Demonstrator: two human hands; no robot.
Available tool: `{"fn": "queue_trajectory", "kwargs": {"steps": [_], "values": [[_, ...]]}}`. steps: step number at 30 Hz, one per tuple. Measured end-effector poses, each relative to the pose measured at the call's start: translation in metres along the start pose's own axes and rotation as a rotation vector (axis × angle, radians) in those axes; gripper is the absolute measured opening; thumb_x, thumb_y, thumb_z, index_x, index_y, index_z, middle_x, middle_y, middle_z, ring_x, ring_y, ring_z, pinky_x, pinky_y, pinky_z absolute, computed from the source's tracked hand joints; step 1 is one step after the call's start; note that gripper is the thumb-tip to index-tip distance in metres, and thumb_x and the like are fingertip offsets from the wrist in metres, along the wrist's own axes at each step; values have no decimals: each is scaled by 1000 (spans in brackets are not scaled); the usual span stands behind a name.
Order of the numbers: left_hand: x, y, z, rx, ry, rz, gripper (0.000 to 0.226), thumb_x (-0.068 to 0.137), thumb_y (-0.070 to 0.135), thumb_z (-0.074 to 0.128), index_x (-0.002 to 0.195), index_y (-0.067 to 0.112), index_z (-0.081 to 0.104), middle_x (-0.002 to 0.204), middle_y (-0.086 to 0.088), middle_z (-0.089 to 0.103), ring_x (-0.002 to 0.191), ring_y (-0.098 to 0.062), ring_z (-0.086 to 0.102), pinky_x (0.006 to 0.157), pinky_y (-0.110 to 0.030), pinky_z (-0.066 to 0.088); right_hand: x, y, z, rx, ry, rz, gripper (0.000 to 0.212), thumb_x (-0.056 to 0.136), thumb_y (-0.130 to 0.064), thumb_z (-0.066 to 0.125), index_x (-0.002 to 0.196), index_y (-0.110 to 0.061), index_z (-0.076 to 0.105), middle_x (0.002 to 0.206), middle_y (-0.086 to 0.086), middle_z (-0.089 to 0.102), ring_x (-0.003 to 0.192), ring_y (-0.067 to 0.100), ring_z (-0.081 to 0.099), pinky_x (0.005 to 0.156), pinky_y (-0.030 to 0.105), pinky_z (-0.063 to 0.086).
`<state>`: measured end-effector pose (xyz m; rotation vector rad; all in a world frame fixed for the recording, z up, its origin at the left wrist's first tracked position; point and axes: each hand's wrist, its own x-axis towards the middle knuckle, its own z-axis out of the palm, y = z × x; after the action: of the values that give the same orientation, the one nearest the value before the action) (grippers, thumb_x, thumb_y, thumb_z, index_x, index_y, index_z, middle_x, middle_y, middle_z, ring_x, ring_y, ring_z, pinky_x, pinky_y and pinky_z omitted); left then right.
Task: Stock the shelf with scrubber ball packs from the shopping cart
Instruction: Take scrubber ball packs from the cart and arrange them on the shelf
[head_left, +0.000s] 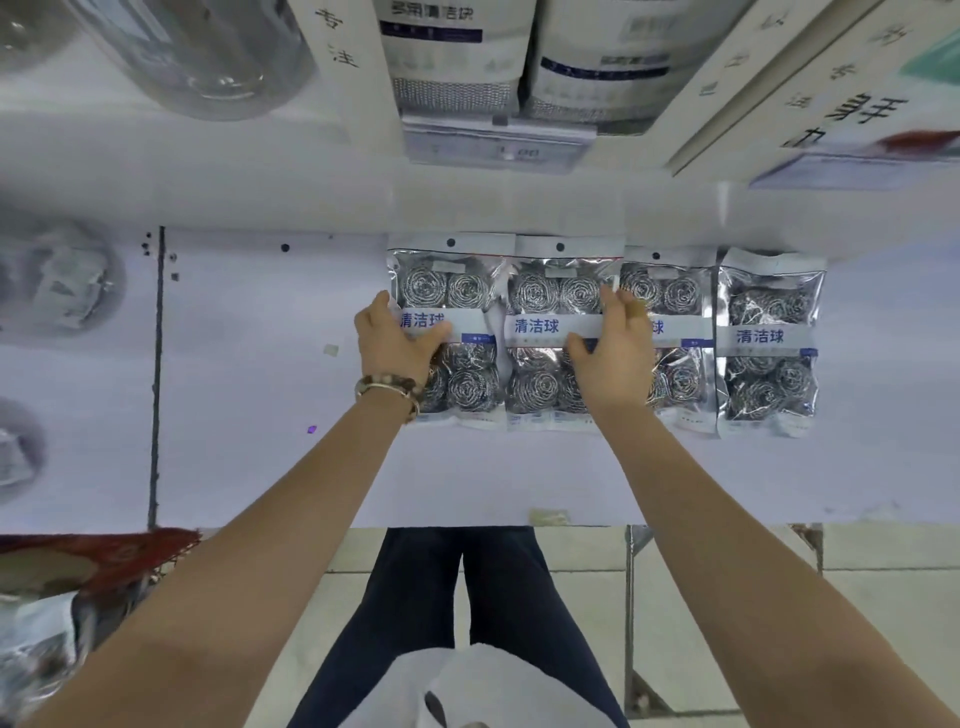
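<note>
Gripping leftmost pack (452, 286) in left hand (395, 343) fingers, second pack (545, 301) in right hand (615, 358), 12 o'clock on shelf (260, 415); floor tiles (883, 597) at 5.

Retail shop, cleaning-goods section. White shelf (260, 415) carries four identical scrubber ball packs (769, 338) in a row along its back edge, printed labels facing up. The shelf edge above holds a clear price-tag strip (493, 148). Over it, more packaged cleaning goods (452, 52) stand side by side. Pale tiled floor (883, 597) below the shelf's front edge.
</note>
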<state>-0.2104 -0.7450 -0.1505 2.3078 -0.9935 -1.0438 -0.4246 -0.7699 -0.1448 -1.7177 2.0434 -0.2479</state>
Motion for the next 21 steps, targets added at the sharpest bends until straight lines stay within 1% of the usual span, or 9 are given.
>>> {"fn": "queue_trajectory", "kwargs": {"steps": [1, 2, 3, 5, 6, 8, 11, 15, 21], "values": [[-7, -2, 1, 61, 0, 88, 77, 72, 39, 74, 135, 15, 36, 138, -13, 31, 123, -26, 38, 105, -37, 35, -5, 0, 2, -51, -29, -64, 63, 85, -19, 67, 141, -11, 39, 144, 17, 38, 131, 33, 39, 106, 50, 38], [-14, -4, 3, 141, -9, 184, 85, 72, 39, 73, 141, 14, 29, 146, -14, 22, 132, -27, 27, 109, -37, 27, -10, -2, 4, -104, -74, -120, 65, 85, -21, 67, 141, -11, 37, 148, 17, 34, 136, 34, 32, 110, 52, 32], [-20, -5, 5, 246, -36, 287, 88, 73, 40, 72, 143, 15, 25, 150, -13, 15, 138, -28, 17, 112, -38, 20, -15, -3, 7, -156, -133, -157, 66, 86, -25, 66, 143, -14, 34, 152, 15, 28, 141, 33, 24, 115, 51, 24], [-26, -6, 11, 488, -139, 441, 90, 74, 49, 67, 145, 19, 20, 154, -12, 2, 141, -30, 3, 115, -41, 11, -24, -3, 15, -241, -243, -206, 69, 89, -34, 61, 147, -20, 26, 158, 10, 11, 146, 30, 7, 118, 47, 9], [-26, -8, 15, 591, -183, 470, 91, 75, 53, 64, 146, 21, 17, 154, -12, -2, 141, -30, -1, 116, -43, 9, -27, -2, 18, -273, -281, -216, 69, 91, -37, 58, 149, -22, 23, 160, 8, 3, 147, 28, 0, 118, 45, 4], [-24, -9, 23, 687, -221, 459, 91, 76, 57, 60, 147, 24, 13, 154, -10, -6, 141, -31, -4, 115, -45, 8, -27, -1, 22, -310, -332, -203, 68, 93, -40, 55, 150, -24, 21, 160, 5, -5, 147, 26, -6, 117, 43, -1], [-26, -6, 29, 730, -227, 441, 90, 78, 56, 58, 147, 24, 10, 154, -9, -6, 141, -33, -3, 114, -47, 12, -22, -4, 21, -320, -374, -192, 68, 93, -39, 55, 150, -24, 21, 160, 5, -5, 147, 26, -6, 118, 44, 0], [-27, 5, 27, 790, -242, 456, 87, 81, 54, 56, 147, 23, 8, 154, -12, -6, 140, -35, -1, 112, -47, 15, -19, -9, 19, -353, -401, -195, 68, 93, -41, 53, 150, -24, 19, 160, 7, -2, 147, 28, -5, 117, 45, 0], [-24, 17, 24, 868, -303, 453, 86, 82, 54, 54, 146, 21, 8, 153, -15, -6, 140, -37, 1, 111, -49, 17, -16, -10, 17, -411, -455, -198, 70, 96, -41, 47, 152, -26, 8, 159, 8, -9, 146, 28, -10, 117, 45, -2]]}}
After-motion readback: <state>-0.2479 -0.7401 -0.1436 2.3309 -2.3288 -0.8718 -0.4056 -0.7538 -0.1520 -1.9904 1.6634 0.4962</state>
